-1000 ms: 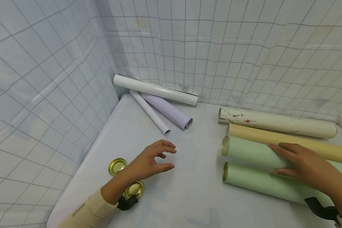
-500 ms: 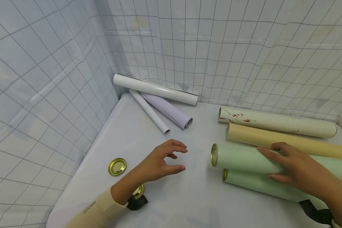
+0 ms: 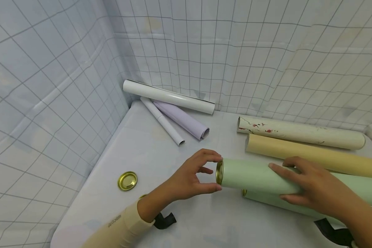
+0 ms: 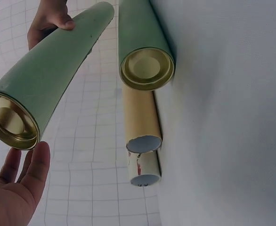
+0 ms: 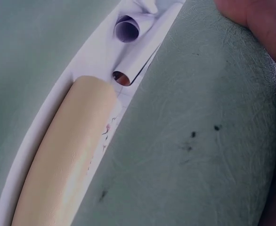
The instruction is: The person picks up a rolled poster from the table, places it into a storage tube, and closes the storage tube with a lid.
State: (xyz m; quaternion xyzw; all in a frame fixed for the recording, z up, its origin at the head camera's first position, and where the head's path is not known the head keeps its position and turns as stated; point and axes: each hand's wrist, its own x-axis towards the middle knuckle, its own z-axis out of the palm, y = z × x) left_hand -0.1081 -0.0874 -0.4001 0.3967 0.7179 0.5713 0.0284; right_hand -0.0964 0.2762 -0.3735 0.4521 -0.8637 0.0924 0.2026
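My right hand (image 3: pixel 316 189) grips a pale green cardboard tube (image 3: pixel 251 175) from above, its body raised over a second green tube (image 3: pixel 266 203). A gold metal lid (image 3: pixel 219 173) closes the raised tube's left end. My left hand (image 3: pixel 192 175) spans that end, fingertips at the top of the rim and thumb at the bottom. In the left wrist view the left fingers (image 4: pixel 36 169) meet the rim below the lid. Dark specks mark the held tube (image 5: pixel 199 117) in the right wrist view.
Behind lie a yellow tube (image 3: pixel 297 150) and a cream tube with red blossoms (image 3: pixel 297 132). At the back left are a white roll (image 3: pixel 170 98), a lilac roll (image 3: pixel 183 120) and a thin white roll (image 3: pixel 162 122). A loose gold lid (image 3: pixel 127 181) lies left; another is mostly hidden by the left arm.
My right hand has lifted the green tube and brought it left and forward, off its place beside the yellow one. My left hand has moved right to meet its lidded end.
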